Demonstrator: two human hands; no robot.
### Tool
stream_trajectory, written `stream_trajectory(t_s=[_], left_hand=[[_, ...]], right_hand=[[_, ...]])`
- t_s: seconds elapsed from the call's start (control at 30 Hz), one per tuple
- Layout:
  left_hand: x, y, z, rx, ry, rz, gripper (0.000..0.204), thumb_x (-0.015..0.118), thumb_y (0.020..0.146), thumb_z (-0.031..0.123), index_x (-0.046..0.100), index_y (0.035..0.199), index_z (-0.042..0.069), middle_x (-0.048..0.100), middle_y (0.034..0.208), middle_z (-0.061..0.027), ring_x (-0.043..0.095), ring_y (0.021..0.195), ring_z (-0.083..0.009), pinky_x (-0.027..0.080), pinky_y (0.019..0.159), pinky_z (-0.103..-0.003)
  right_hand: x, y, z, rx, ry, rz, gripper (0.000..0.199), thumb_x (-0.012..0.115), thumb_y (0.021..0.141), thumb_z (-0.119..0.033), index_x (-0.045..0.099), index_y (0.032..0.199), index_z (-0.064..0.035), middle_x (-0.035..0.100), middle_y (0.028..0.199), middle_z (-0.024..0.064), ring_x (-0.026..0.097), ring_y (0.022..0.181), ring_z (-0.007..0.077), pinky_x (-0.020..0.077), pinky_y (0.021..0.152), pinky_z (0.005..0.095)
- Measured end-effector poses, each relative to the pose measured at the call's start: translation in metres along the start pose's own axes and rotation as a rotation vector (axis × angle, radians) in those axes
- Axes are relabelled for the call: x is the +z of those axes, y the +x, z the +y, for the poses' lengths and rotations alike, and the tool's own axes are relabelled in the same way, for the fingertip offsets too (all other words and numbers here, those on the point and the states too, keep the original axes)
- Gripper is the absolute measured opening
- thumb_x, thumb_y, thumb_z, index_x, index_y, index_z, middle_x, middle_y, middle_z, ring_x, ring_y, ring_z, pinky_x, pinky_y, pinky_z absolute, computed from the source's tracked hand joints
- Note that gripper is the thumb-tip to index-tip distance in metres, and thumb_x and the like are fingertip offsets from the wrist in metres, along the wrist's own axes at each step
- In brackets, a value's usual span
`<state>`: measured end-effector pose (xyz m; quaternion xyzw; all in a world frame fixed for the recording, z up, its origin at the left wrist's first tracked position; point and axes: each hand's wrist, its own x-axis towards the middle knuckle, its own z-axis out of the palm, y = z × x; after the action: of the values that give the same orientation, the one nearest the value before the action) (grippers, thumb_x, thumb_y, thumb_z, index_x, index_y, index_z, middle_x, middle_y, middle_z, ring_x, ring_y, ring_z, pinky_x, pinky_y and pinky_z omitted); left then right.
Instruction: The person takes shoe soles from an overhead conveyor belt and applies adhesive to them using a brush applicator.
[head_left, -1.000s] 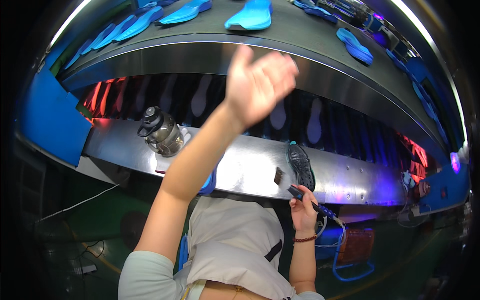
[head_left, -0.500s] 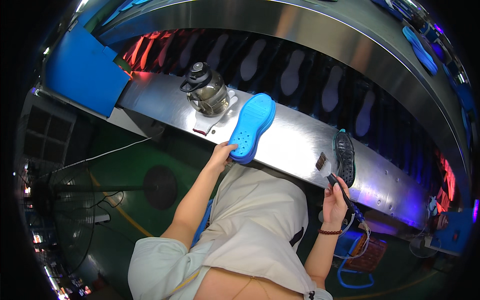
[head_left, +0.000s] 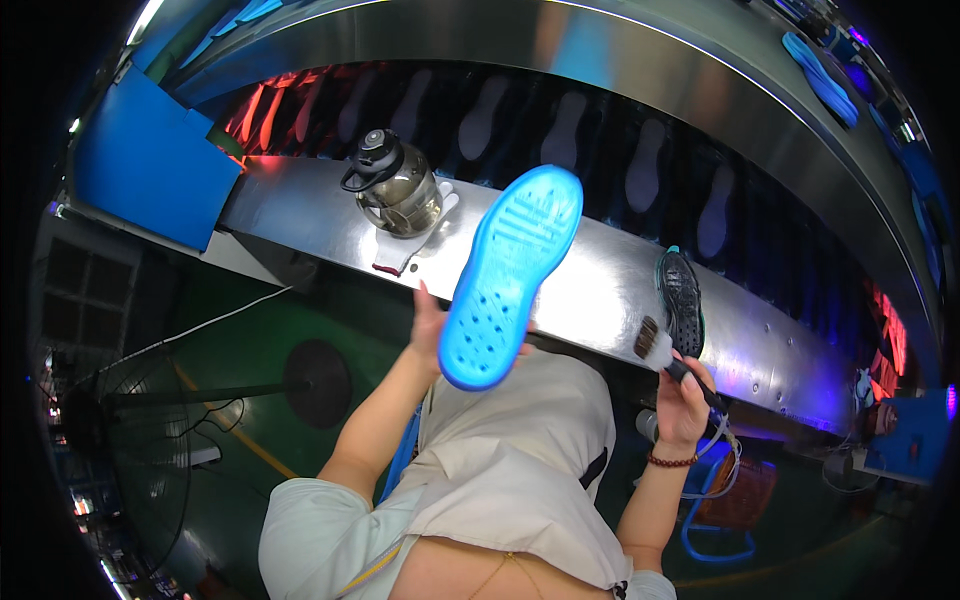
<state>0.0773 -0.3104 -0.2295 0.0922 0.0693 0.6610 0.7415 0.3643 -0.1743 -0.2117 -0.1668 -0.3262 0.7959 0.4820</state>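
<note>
My left hand (head_left: 428, 330) holds a bright blue shoe sole (head_left: 508, 275) by its heel end, tread side toward me, tilted up over the edge of the steel shelf (head_left: 590, 290). A small brush (head_left: 662, 352) with dark bristles and a dark handle is gripped in my right hand (head_left: 685, 400), its bristles just left of a dark shoe sole (head_left: 681, 300) lying on the shelf. A bead bracelet circles my right wrist.
A clear water jug (head_left: 395, 185) with a black lid stands on a white cloth on the shelf. Behind it, pale soles (head_left: 565, 130) ride a dark conveyor under a curved steel hood. A blue panel (head_left: 150, 165) is at left, a floor fan (head_left: 130, 420) lower left.
My left hand came down from the upper rack with a blue sole and has drawn it toward my body, turning it upright. The right hand has lifted the brush slightly.
</note>
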Motion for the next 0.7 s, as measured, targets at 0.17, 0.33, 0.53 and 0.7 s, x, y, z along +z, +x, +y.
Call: stream_trajectory(t_s=[0.17,0.33,0.53,0.7], left_hand=[[-0.029,0.064,-0.036,-0.193,-0.121,0.059,0.061,0.053,0.077,0.028,0.031,0.127,0.001,0.042,0.12,-0.0266,0.045,0.111,-0.0369,0.036,0.094,-0.047],[-0.004,0.073,-0.062,-0.098,0.165,-0.054,0.074,0.056,0.075,0.048,0.03,0.128,0.004,0.043,0.122,-0.0202,0.045,0.112,-0.0296,0.037,0.095,-0.043],[0.011,0.082,-0.064,-0.117,0.106,-0.066,0.097,0.015,0.068,0.08,0.032,0.128,0.006,0.047,0.117,-0.0189,0.048,0.107,-0.0289,0.04,0.09,-0.041],[-0.001,0.087,-0.079,-0.069,0.116,0.008,0.09,0.009,0.074,0.074,0.034,0.127,0.006,0.051,0.111,-0.0169,0.051,0.102,-0.0264,0.042,0.088,-0.038]], right_hand=[[0.015,0.031,0.023,0.079,-0.151,0.047,0.026,0.053,0.077,-0.001,0.054,0.102,0.0053,0.059,0.099,0.0186,0.057,0.092,0.0241,0.0448,0.084,0.032],[0.025,0.054,0.026,0.088,-0.31,0.014,0.022,0.056,0.077,0.0,0.056,0.098,0.0058,0.06,0.097,0.0165,0.058,0.088,0.0193,0.044,0.081,0.0268],[0.035,0.08,0.02,0.046,-0.379,0.072,0.022,0.058,0.077,-0.002,0.058,0.098,0.0049,0.062,0.092,0.0113,0.058,0.081,0.012,0.0441,0.076,0.0209],[0.064,0.088,0.027,-0.115,-0.791,0.056,0.019,0.062,0.075,-0.003,0.062,0.094,0.0023,0.062,0.08,0.0048,0.056,0.071,0.0068,0.0437,0.065,0.0171]])
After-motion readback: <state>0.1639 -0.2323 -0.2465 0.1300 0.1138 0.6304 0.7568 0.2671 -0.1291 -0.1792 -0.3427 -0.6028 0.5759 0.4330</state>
